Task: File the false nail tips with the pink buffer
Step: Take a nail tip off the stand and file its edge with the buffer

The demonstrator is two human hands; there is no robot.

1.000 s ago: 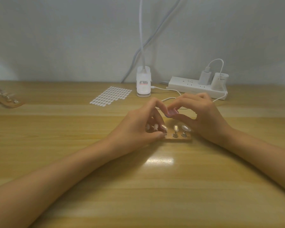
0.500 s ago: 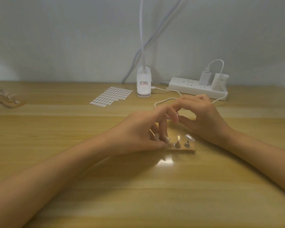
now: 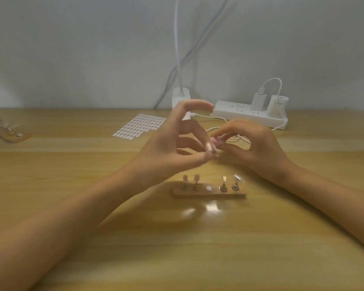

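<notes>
Lifting off the wooden stand (image 3: 239,193) where it rested half a second ago, the left hand (image 3: 166,153) now hovers above the table (image 3: 198,248). Its thumb and middle finger pinch one nail tip (image 3: 208,146), and the index finger arches up. The right hand (image 3: 259,148) pinches the pink buffer (image 3: 216,141) just right of that tip; blur hides any contact. Four other tips (image 3: 224,180) stand on the near stand.

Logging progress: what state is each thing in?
left hand, pinches a nail tip above the table
right hand, grips the pink buffer close to that tip
wooden holder, four tips standing, middle slot empty
power strip, two adapters plugged in
</notes>
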